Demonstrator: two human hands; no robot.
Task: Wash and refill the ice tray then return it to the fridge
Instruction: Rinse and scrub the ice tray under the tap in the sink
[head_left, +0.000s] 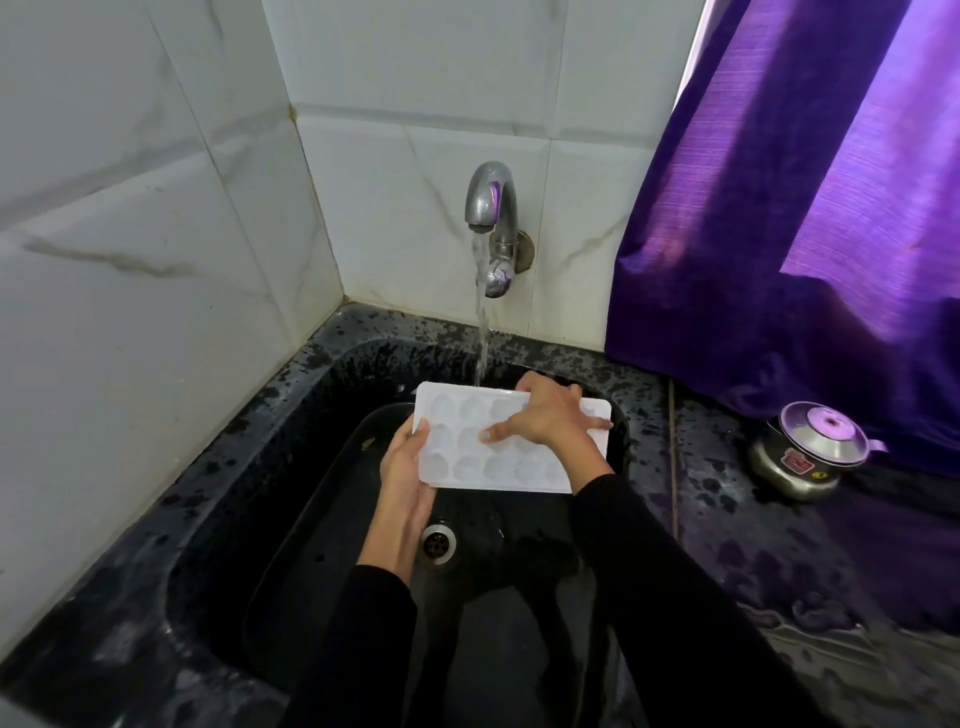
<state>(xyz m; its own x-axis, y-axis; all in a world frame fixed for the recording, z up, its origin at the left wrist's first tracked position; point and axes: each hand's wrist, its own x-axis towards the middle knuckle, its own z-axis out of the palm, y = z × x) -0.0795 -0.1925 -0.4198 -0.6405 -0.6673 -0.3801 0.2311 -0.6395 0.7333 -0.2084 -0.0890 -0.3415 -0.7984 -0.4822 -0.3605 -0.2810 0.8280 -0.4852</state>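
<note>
A white ice tray (483, 462) with rounded cells is held flat over the black sink (291, 519). My left hand (408, 470) grips its left edge from below, thumb on the rim. My right hand (550, 415) lies spread on top of the tray, fingers pressing into the cells. Water runs from the metal wall tap (491, 208) and lands at the tray's far edge. Both forearms are in black sleeves.
The sink's drain (438, 543) lies below my left wrist. A small steel pot with a lid (810, 452) stands on the wet black counter (727, 519) to the right. A purple curtain (805, 182) hangs behind it. White tiled walls close in the left and back.
</note>
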